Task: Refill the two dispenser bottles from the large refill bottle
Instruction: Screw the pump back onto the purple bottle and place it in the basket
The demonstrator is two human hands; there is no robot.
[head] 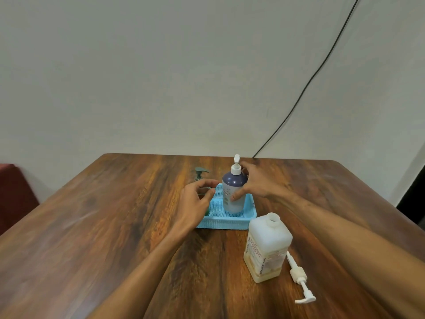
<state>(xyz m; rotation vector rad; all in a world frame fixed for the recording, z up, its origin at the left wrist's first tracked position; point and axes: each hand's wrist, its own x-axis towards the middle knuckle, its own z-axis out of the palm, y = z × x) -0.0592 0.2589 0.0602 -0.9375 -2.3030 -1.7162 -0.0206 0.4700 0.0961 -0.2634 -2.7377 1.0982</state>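
Nearest us, at five o'clock from the blue basket point(230, 221), the uncapped large refill bottle point(266, 247) stands beside its loose pump point(300, 279). Our left hand point(195, 203), fingers loosely curled, hides most of the green dispenser point(201, 172) at the basket's ten o'clock, so we cannot tell whether it grips it. Our right hand point(257, 183) wraps thumb and fingers round the purple-topped dispenser point(233, 192), upright in the basket.

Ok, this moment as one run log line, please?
right hand: holds purple-topped bottle in basket | left hand: by green bottle, grip unclear | refill bottle: uncapped
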